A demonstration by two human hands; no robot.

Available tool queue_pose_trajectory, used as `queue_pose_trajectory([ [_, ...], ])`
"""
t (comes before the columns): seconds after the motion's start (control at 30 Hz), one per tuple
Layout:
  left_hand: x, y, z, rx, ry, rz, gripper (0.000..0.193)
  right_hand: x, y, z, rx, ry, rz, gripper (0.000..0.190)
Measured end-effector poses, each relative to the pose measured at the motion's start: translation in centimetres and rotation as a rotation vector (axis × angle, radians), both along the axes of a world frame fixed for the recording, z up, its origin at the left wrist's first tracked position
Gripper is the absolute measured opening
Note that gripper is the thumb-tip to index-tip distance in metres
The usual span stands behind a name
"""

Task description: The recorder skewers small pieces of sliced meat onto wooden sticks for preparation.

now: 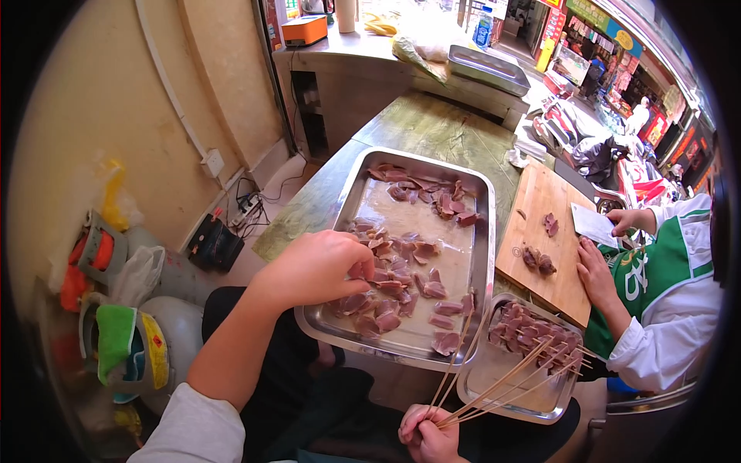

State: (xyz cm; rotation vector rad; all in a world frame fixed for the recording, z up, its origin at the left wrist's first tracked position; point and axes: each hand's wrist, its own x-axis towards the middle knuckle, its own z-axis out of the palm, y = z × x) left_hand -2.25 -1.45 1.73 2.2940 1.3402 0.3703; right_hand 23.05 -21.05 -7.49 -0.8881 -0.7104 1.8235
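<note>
My left hand [321, 269] is over the large metal tray [483, 231], its fingers curled down at the raw meat slices [388, 278]. Whether a slice is pinched in them is hidden. My right hand [431, 434] grips a bundle of thin bamboo skewers [492, 388] low in the view. The skewers fan upward; some cross the smaller metal tray [492, 399], two reach the large tray's near right corner. Skewered meat [532, 330] lies at the back of that smaller tray. In the large tray, slices also lie along the far edge and at the near right.
On the right, a person in a green apron [660, 266] holds a cleaver [593, 223] at a wooden cutting board [538, 208] bearing meat pieces [538, 260]. Gas cylinders [173, 318] stand at left. A lidded metal container [489, 69] sits on the far counter.
</note>
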Motion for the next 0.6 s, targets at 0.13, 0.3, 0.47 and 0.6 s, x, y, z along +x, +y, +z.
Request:
queue_pose_trajectory([
  [0.13, 0.3, -0.9, 1.0, -0.093, 0.219, -0.024, 0.016, 0.0, 0.0, -0.2, -0.044, -0.004, 0.011, 0.021],
  [0.3, 1.0, -0.8, 0.6, -0.061, 0.089, -0.143, 0.018, -0.1, 0.4, -0.1, -0.051, -0.013, 0.026, 0.021],
  [0.47, 0.1, -0.2, 0.6, 0.333, 0.062, 0.126, 0.014, -0.1, 0.6, -0.1, -0.039, -0.034, 0.024, 0.021],
  [0.6, -0.8, 0.4, 0.4, 0.472, 0.238, 0.193, 0.009, -0.2, 0.6, -0.1, -0.058, -0.016, 0.013, 0.022],
])
